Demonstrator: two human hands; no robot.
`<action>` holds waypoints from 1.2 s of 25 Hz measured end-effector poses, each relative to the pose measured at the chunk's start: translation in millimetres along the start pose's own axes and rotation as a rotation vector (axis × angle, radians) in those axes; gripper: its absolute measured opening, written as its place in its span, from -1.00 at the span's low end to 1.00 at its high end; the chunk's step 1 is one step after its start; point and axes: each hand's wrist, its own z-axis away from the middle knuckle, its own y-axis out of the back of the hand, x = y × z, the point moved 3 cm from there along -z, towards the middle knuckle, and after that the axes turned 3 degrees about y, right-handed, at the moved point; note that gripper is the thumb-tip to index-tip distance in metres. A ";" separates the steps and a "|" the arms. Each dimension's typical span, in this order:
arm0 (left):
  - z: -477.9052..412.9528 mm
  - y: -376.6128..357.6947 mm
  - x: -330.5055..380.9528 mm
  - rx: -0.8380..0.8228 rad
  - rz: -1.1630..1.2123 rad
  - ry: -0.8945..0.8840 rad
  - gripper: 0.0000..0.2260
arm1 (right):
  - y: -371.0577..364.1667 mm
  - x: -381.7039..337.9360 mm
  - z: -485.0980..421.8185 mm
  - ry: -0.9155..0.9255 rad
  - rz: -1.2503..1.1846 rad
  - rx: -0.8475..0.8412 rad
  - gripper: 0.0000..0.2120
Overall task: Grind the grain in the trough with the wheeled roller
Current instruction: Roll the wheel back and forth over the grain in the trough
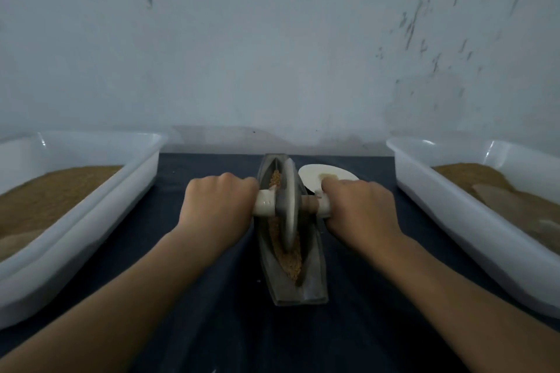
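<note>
A grey boat-shaped trough (315, 288) lies lengthwise on the dark cloth at the centre. Brown grain (289, 263) fills its groove. The wheeled roller (289, 206), a grey disc on a pale axle, stands upright in the groove near the trough's middle. My left hand (218, 209) grips the left end of the axle. My right hand (357, 209) grips the right end. Both fists hide most of the handles.
A white tray (100, 200) holding brown grain stands at the left. Another white tray (448, 200) with grain stands at the right. A white plate (315, 174) lies just behind my right hand. A pale wall rises close behind the table.
</note>
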 end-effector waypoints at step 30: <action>1.9 4.1 -1.6 0.044 -0.075 -0.074 -0.77 | 9.0 4.6 7.9 0.045 -0.084 -0.037 -0.77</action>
